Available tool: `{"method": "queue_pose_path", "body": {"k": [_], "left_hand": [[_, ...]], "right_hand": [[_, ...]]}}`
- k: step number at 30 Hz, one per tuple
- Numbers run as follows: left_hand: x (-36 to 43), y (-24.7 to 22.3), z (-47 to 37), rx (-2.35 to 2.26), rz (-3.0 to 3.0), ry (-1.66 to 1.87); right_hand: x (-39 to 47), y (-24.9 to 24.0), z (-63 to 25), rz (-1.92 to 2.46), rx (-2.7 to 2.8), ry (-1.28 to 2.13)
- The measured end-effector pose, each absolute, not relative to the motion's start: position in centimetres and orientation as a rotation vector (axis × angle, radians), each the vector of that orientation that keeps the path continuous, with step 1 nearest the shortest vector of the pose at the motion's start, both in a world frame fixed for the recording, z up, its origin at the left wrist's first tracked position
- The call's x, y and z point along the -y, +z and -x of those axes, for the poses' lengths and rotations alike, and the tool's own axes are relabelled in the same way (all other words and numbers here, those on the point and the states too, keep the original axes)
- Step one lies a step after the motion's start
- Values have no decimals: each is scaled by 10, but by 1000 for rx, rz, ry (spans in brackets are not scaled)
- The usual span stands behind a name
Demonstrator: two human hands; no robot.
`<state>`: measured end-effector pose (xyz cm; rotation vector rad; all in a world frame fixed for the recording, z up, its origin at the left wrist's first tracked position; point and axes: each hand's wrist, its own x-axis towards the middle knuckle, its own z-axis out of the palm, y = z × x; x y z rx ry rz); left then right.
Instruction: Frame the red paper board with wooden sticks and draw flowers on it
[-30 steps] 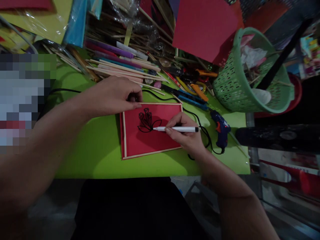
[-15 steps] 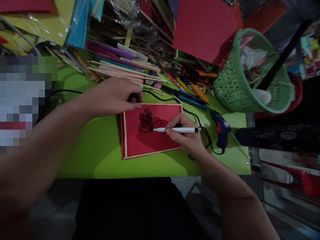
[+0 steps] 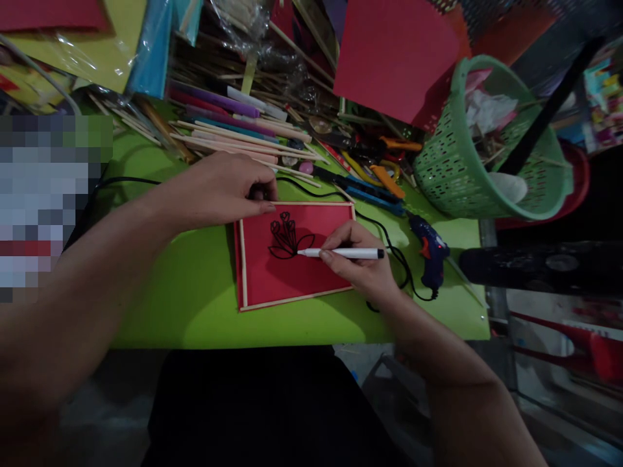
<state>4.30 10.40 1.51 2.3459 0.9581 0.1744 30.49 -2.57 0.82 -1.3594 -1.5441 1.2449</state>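
Note:
A red card (image 3: 277, 282) edged with thin wooden sticks lies on the green tabletop in front of me. It bears a black line drawing of flowers (image 3: 285, 235) with two leaves. My right hand (image 3: 365, 269) pinches a white marker (image 3: 338, 253) with a black end, its tip at the base of the flower stems. At the card's top left, my left hand (image 3: 231, 185) has its thumb on the stick edge and its fingers curled; the fingertips are partly hidden.
Loose sticks (image 3: 233, 133), colored pens and a blue cutter (image 3: 365, 188) lie behind the card. To the right are a dark blue glue gun (image 3: 431, 256) with a black cord and a green basket (image 3: 438, 162) of scraps. Red paper (image 3: 389, 58) rises at the back.
The marker tip has shifted very slightly left at the base of the stems. My left hand stays in place on the card's edge.

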Motion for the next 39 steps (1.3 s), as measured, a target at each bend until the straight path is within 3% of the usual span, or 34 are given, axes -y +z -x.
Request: {"method": "queue_pose_path", "body": {"k": [10,23,39], "left_hand": [[-103,13,-43,-964,-2355,206],[-104,27,-30,-942,-2379,129],[-100,49,12,-1281,-2519,-215]], "right_hand": [[27,7,-305,1357,1542,1241],[22,24,-316,1200,1181,955],[18,22,-321,1086,1114,1010]]}}
